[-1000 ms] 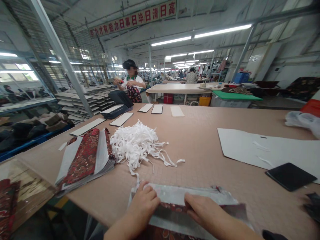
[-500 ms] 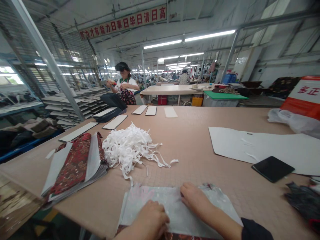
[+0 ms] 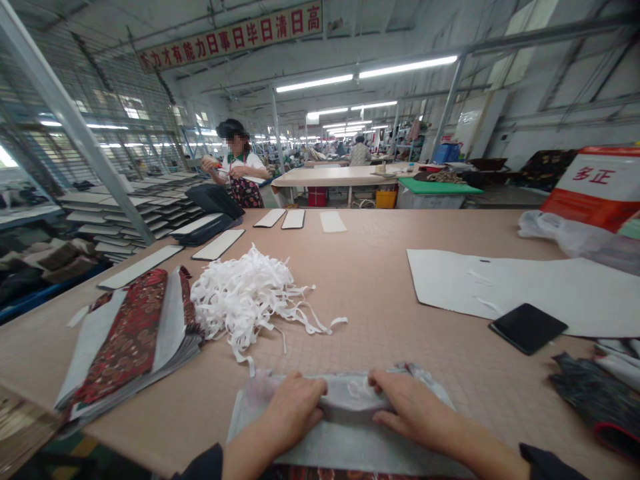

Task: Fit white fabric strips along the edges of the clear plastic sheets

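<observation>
A grey-white fabric piece (image 3: 345, 440) lies at the near edge of the brown table (image 3: 380, 313), its far edge rolled or folded over. My left hand (image 3: 293, 410) presses on the left part of that fold with the fingers curled on it. My right hand (image 3: 413, 407) rests on the right part, fingers spread flat over the fold. A strip of red patterned cloth shows under the piece at the bottom edge.
A heap of white strips (image 3: 245, 300) and a stack of red patterned pieces (image 3: 127, 340) lie to the left. A white sheet (image 3: 530, 287), a black phone (image 3: 527, 328) and dark fabric (image 3: 595, 400) lie right. A person (image 3: 235, 170) stands at the far end.
Both hands have moved to the far edge of the fabric piece and folded it over toward me. The view has shifted slightly right.
</observation>
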Tool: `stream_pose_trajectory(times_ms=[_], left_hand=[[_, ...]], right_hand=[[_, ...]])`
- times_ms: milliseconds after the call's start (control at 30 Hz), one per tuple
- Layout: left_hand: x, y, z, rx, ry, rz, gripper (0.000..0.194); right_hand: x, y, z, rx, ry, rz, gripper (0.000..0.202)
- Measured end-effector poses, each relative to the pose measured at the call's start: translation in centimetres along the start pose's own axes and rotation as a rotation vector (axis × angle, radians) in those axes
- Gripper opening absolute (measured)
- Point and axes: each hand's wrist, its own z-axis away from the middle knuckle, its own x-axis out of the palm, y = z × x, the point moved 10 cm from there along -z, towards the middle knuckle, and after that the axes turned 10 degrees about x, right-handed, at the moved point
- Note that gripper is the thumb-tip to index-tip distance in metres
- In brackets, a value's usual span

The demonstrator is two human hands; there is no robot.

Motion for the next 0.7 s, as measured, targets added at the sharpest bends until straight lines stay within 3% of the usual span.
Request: stream_pose_trajectory(times_ms=[133,200,267,333,433,500,600,700], left_hand=[[-1.5,-4.5,3.6,-0.119,-0.089,-0.114,0.012],[-1.9,-6.5,5.0,-0.167,-0.153,-0.159,0.013],[-2.4,-8.0,5.6,-0.205,-0.182,-0.187,0.013],[-3.1,-8.7,5.1,-0.231,-0.160,-0.203,0.018],[-3.9,-8.4,2.3,-0.203,-0.054,-0.196,0.026],[-4.5,-8.0,-0.1,-0.153,0.062,-0.220,0.033],[-5.3,-8.9,-2.8,-0.143,0.226,-0.344,0.046],[-5.4,-11.9,-3.4,-0.223,0.280,-0.431,0.053]], right_hand=[[-0.8,6.3,0.5,0.137,-0.137,0.181,0.030],[-1.0,7.7,0.2,0.158,-0.210,0.277,0.027],[-1.8,6.5,-1.1,0.125,-0.210,0.288,0.027],[-2.8,3.3,-3.5,0.053,-0.138,0.232,0.027],[-3.8,-1.7,-8.1,-0.020,0.043,0.183,0.025],[-3.7,-3.6,-10.9,-0.014,0.149,0.202,0.028],[-2.3,-3.9,-13.7,0.012,0.171,0.185,0.026],[-1.4,-1.6,-13.9,0.040,0.098,0.154,0.021]])
